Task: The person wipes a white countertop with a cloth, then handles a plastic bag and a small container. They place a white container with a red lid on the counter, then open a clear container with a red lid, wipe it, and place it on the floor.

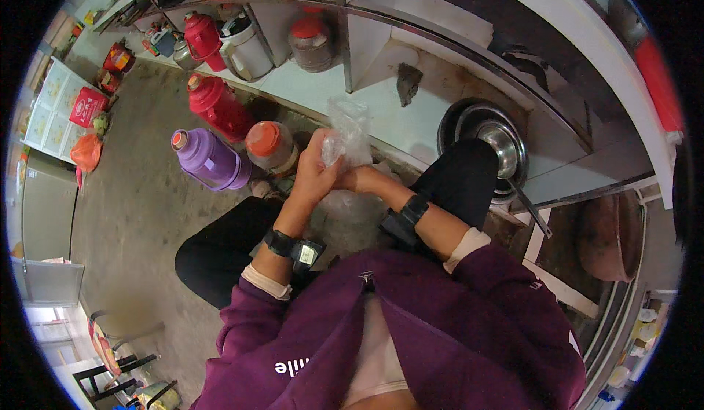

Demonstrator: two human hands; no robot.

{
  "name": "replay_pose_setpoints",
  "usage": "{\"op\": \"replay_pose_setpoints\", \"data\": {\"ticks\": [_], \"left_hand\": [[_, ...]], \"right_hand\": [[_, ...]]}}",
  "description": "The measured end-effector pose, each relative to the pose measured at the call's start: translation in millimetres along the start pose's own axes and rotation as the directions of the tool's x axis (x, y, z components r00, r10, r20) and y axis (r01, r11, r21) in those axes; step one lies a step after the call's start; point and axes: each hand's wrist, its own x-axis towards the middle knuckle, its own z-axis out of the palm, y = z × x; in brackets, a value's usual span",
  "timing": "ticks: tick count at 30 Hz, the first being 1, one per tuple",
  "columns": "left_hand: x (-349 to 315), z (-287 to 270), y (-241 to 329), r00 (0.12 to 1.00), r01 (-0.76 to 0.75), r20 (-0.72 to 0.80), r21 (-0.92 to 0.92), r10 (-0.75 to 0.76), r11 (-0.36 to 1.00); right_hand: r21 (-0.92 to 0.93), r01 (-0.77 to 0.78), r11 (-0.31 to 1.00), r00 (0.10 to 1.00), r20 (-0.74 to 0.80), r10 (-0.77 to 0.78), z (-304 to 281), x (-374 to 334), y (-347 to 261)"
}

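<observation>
A crumpled clear plastic bag (pixel 350 120) is gathered between my two hands, its upper end standing up in front of the shelf. My left hand (pixel 317 164) is closed around it. Against the left hand's fingers, my right hand (pixel 361 178) is closed on the bag's gathered middle; its fingertips are partly hidden. Below the hands, more of the clear plastic hangs between my knees. Close to the left hand stands a clear jar with an orange lid (pixel 268 140).
Left of the jar are a purple thermos (pixel 213 162) and a red thermos (pixel 220 109). The low shelf (pixel 378 113) runs along the front, holding another red-lidded jar (pixel 312 43) and a white jug (pixel 246 50). Metal bowls (pixel 521 142) with a ladle (pixel 533 210) sit beside my right knee.
</observation>
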Motion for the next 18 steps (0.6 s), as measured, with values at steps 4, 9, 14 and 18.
{"op": "replay_pose_setpoints", "data": {"ticks": [4,9,14,18], "left_hand": [[3,-9,8,0.993,-0.110,0.028,-0.044,0.111,0.993],[-4,-16,-14,0.992,0.121,-0.032,0.068,-0.119,0.990],[-22,-2,-49,0.969,0.242,-0.012,-0.148,-0.247,0.959],[-23,4,-65,0.970,0.244,0.044,-0.250,-0.241,0.937]], "right_hand": [[-0.085,-0.064,0.994,0.993,-0.109,0.055,-9,3,10],[0.494,-0.088,0.865,0.935,-0.260,0.243,-17,-2,6],[0.584,0.167,0.794,0.950,-0.310,0.028,-17,-9,-9],[0.888,0.103,0.449,0.995,-0.089,-0.054,-22,-11,-10]]}}
